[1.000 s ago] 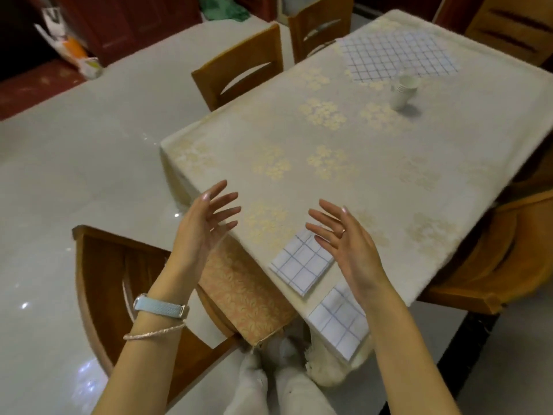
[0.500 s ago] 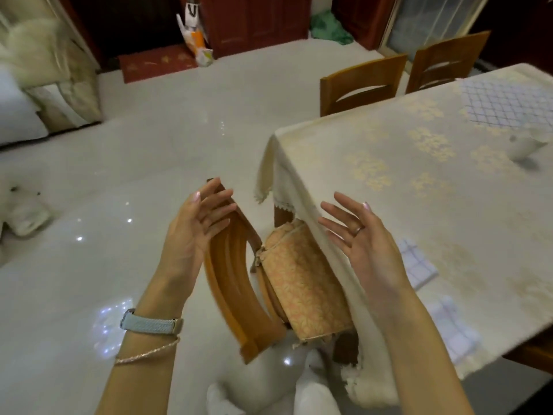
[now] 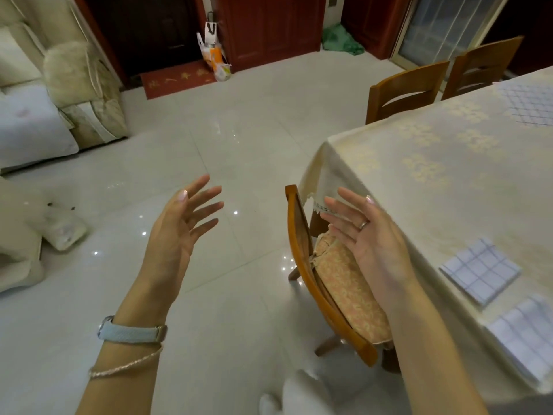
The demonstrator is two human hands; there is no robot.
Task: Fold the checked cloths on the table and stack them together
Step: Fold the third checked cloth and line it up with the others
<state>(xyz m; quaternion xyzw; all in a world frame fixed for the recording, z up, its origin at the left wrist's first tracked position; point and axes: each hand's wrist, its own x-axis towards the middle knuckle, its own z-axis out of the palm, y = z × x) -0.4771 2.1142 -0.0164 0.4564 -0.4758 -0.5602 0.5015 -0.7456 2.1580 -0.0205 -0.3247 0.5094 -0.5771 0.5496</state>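
Gaze swung left, off the surface (image 3: 434, 175); nothing held.
Since a second ago the left hand (image 3: 179, 232) and right hand (image 3: 368, 244), fingers spread and empty, have drifted over floor (image 3: 239, 145) and chair (image 3: 302, 235). Two folded cloths (image 3: 480, 271) lie unstacked just right of the right hand; an unfolded cloth (image 3: 529, 103) lies far off.

Person wears blue watch (image 3: 131, 333), bracelet (image 3: 125, 366), ring (image 3: 363, 224), white socks (image 3: 302, 393).

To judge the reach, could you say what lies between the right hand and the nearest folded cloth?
Only bare tablecloth, in the head view, between right hand and folded cloth.
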